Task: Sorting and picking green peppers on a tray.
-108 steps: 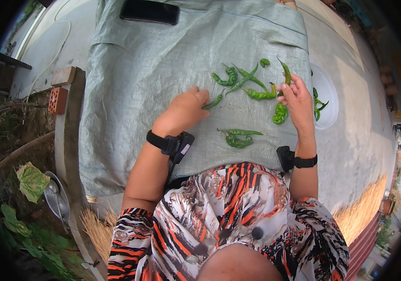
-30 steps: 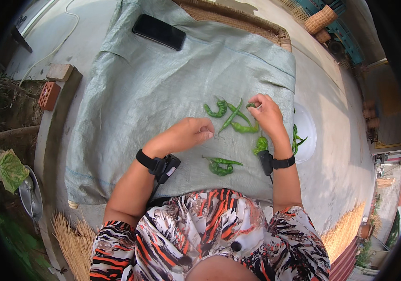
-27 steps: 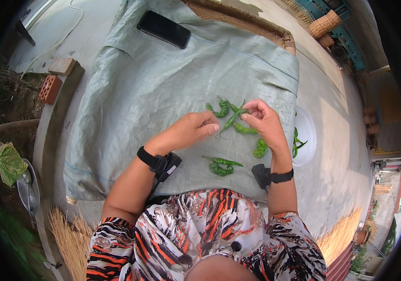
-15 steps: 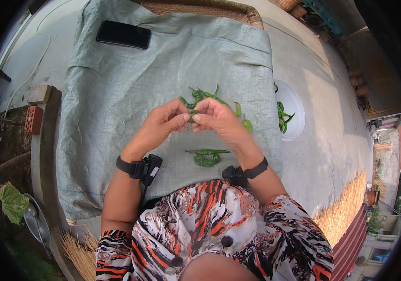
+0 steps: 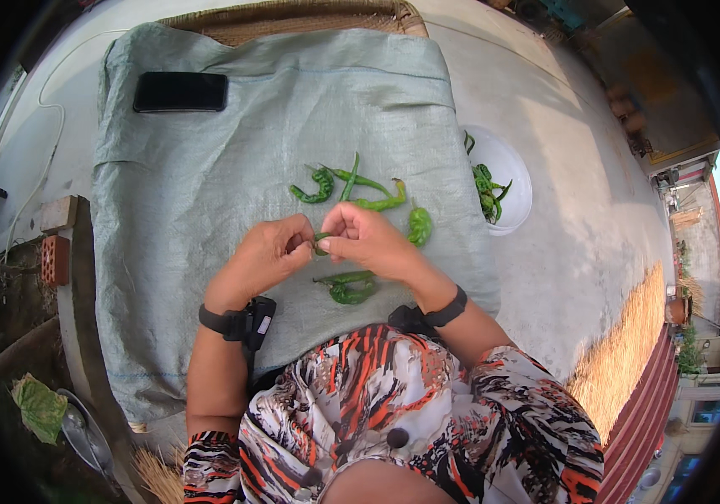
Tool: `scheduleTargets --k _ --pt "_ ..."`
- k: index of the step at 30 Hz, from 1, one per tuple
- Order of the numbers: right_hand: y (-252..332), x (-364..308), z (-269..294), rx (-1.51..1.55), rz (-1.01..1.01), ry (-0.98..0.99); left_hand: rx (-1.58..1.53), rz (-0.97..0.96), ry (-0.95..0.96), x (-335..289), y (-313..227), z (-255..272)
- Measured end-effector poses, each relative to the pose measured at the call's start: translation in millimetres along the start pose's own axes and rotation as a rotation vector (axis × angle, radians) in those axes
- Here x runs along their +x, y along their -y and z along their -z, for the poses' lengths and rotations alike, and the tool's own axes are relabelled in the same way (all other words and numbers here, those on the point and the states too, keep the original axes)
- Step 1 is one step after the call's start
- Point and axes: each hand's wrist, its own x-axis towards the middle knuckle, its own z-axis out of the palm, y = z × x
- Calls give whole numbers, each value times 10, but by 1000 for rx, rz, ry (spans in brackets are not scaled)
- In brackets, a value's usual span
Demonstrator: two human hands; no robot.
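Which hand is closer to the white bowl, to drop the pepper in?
Probably the right hand. It pinches the pepper together with the left hand, but the white bowl sits on the right side, and the left would have to cross over.

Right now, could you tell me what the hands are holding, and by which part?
Both hands, left hand and right hand, pinch one green chilli pepper between their fingertips. It is mostly hidden, so which end each grips cannot be told.
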Motion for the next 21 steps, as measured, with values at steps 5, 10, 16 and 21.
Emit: scheduleTargets --k 5,10,16,21 --pt "327 -282 252 -409 98 -267 -209 -137 16 21 88 -32" --pt "441 -565 778 -362 169 -501 -173 -178 -54 27 116 -9" --pt "334 -360 85 -461 57 -186 -183 -218 51 12 156 -67" --pt "237 -189 -104 -372 75 -53 -288 -195 55 24 149 -37"
